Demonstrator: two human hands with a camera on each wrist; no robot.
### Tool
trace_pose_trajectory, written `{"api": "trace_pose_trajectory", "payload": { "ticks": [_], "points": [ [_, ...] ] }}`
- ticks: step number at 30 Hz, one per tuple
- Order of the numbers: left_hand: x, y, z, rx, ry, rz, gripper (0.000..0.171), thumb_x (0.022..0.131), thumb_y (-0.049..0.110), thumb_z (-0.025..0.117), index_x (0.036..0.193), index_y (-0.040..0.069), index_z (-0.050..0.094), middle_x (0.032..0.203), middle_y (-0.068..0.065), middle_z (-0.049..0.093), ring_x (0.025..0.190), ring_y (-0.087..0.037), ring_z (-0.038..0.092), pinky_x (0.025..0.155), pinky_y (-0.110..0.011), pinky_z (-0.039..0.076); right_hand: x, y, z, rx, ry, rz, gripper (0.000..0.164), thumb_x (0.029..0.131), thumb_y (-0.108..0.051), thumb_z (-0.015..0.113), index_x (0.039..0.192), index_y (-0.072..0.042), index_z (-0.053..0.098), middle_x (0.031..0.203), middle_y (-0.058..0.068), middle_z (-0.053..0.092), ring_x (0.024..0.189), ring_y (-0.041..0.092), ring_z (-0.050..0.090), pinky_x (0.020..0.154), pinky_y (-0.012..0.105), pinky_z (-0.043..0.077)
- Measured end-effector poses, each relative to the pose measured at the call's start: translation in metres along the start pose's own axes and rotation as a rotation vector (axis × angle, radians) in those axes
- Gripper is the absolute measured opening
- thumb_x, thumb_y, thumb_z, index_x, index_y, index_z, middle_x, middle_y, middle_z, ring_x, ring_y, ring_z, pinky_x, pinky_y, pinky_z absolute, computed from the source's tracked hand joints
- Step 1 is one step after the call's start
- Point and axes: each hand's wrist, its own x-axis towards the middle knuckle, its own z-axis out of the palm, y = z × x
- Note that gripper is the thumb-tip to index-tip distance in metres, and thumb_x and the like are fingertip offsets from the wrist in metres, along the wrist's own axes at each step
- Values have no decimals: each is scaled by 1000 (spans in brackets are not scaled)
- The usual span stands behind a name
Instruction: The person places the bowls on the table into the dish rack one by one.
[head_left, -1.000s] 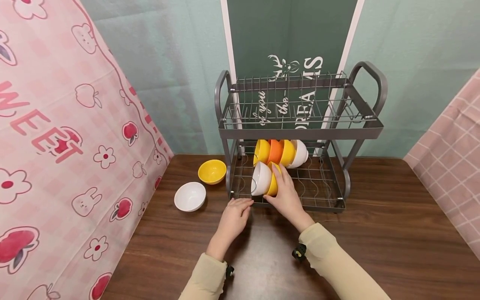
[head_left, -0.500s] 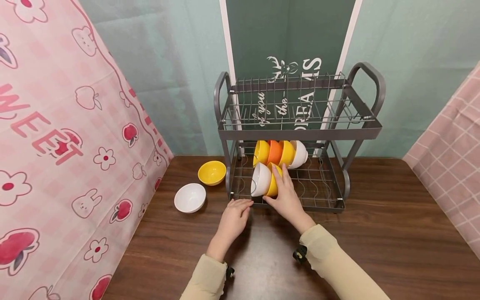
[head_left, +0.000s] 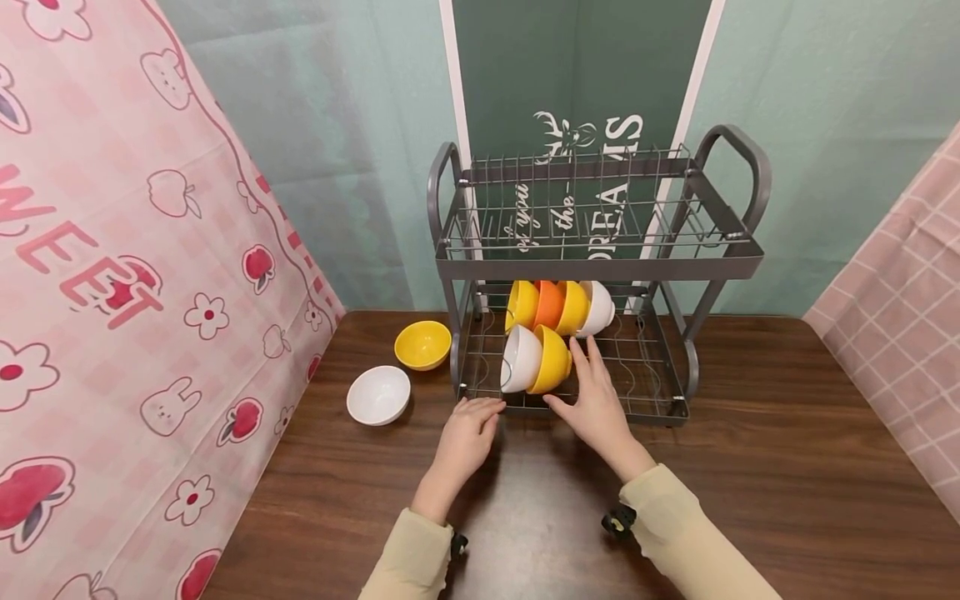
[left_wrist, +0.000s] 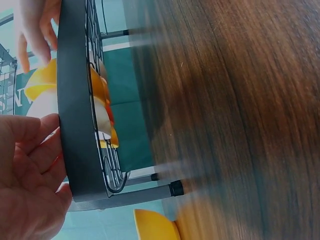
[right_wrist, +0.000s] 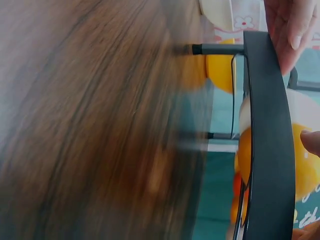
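On the lower tier of the grey dish rack [head_left: 600, 268], a white bowl [head_left: 521, 360] and a yellow bowl [head_left: 552, 360] stand on edge, nested side by side at the front. My right hand [head_left: 598, 407] is just right of the yellow bowl, fingers spread and holding nothing. The left hand [head_left: 467, 437] rests its fingertips on the rack's front rail [left_wrist: 77, 100], below and left of the white bowl. Behind this pair, a back row runs yellow bowl [head_left: 521, 306], orange bowl [head_left: 549, 305], yellow bowl [head_left: 573, 307] and white bowl [head_left: 597, 308], also on edge.
Left of the rack, a yellow bowl [head_left: 423, 345] and a white bowl [head_left: 378, 395] sit upright on the wooden table [head_left: 765, 483]. The upper wire tier [head_left: 570, 204] overhangs the back row. A patterned pink cloth [head_left: 165, 333] hangs at the left.
My right hand has let go of the front yellow bowl and drawn back to the right. The bowl stays beside the white one. The left hand has not moved.
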Motion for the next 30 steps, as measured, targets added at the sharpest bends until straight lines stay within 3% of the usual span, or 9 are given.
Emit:
{"api": "trace_pose_trajectory", "payload": {
  "ticks": [12, 21, 30],
  "points": [
    [0, 0, -1, -14, -15, -5, 24, 89, 9, 56, 109, 9, 69, 114, -4, 67, 111, -19, 60, 106, -49, 34, -28, 22, -14, -32, 22, 68, 97, 75, -33, 75, 149, -17, 15, 155, 18, 5, 135, 48, 21, 100, 68, 24],
    [0, -2, -3, -22, -68, 5, 26, 90, 10, 57, 114, 8, 66, 118, -5, 65, 115, -20, 57, 107, -50, 32, -43, 35, -19, -170, 78, 18, 85, 74, -39, 74, 142, -7, 34, 141, 26, 36, 127, 45, 36, 105, 62, 22],
    [-1, -1, -6, 15, -133, 0, 29, 91, 15, 55, 119, 11, 63, 123, -4, 62, 120, -20, 54, 109, -48, 30, -49, 42, -19, -263, 79, -16, 75, 73, -39, 74, 132, -3, 47, 133, 26, 47, 123, 41, 43, 105, 60, 23]
  ]
}}
